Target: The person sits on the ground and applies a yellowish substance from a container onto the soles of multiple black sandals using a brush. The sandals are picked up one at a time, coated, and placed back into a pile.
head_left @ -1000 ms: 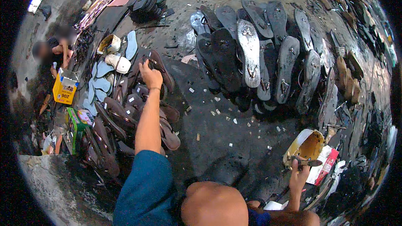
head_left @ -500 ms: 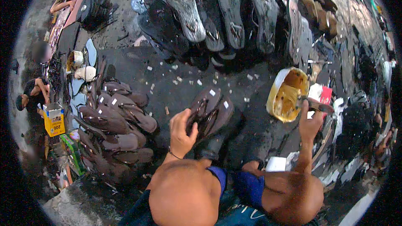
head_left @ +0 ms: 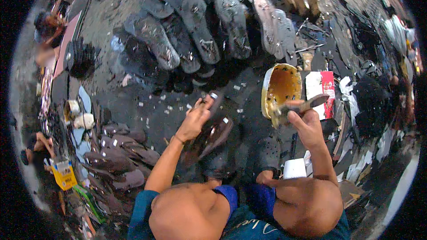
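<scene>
My left hand (head_left: 195,121) is closed on a dark brown flip-flop (head_left: 216,103), lifted and blurred, with a small white sticker near its end. Below it lies the matching flip-flop (head_left: 218,134), just in front of my feet. With my right hand (head_left: 307,126) I grip a brush by its wooden handle (head_left: 318,101). The bristle end is smeared by motion at the near rim of a cut-open tub (head_left: 268,86), which holds amber-brown glue. On the left rests a heap of brown flip-flops (head_left: 120,151), several with white stickers.
Rows of grey-black soles (head_left: 195,26) stand across the far side. A red and white box (head_left: 327,89) lies right of the tub, and a white block (head_left: 294,169) by my right knee. Leftward are a yellow box (head_left: 63,174) and another person (head_left: 38,146). White scraps dot the floor.
My left hand has raised one flip-flop off its pair. My right hand has brought the brush left and down to the tub's near rim. The whole view has shifted.
</scene>
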Motion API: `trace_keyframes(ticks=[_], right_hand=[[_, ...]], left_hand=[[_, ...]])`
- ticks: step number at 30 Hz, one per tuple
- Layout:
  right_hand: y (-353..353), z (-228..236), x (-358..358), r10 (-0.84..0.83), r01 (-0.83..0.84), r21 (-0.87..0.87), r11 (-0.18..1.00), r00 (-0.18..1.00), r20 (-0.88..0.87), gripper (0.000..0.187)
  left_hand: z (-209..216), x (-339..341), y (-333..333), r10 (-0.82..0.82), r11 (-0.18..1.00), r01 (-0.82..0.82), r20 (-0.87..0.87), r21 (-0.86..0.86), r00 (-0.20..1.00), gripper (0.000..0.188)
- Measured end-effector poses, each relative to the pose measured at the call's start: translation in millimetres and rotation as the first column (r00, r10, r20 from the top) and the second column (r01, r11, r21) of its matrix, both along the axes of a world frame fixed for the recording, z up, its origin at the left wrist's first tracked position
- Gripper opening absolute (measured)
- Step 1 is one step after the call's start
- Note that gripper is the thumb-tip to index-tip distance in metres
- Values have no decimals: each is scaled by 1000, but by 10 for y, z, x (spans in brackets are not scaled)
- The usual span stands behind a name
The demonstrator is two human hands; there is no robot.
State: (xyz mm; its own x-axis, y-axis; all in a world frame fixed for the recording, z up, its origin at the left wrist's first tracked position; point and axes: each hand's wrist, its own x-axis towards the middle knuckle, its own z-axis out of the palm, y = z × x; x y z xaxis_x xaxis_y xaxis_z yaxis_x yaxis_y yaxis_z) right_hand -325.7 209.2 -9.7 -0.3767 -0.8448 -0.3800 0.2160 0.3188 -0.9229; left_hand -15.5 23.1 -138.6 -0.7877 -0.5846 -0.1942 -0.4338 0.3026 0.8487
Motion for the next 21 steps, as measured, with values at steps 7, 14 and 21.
trace_keyframes(ticks=[7, 14, 21], right_hand=[[-984, 400, 397, -30, -174, -544, 821, 938, -345, 25], [-788, -3, 790, 80, -511, -450, 732, 721, -689, 29], [-1064, 20, 247, -205, -99, -485, 869, 819, -535, 23]], left_hand=[[1243, -595, -189, 705, 587, -441, -161, 678, 691, 50], [574, -545, 198, 677, 280, 135, -295, 950, 674, 52], [781, -634, 235, 692, 218, 154, -263, 964, 673, 70]])
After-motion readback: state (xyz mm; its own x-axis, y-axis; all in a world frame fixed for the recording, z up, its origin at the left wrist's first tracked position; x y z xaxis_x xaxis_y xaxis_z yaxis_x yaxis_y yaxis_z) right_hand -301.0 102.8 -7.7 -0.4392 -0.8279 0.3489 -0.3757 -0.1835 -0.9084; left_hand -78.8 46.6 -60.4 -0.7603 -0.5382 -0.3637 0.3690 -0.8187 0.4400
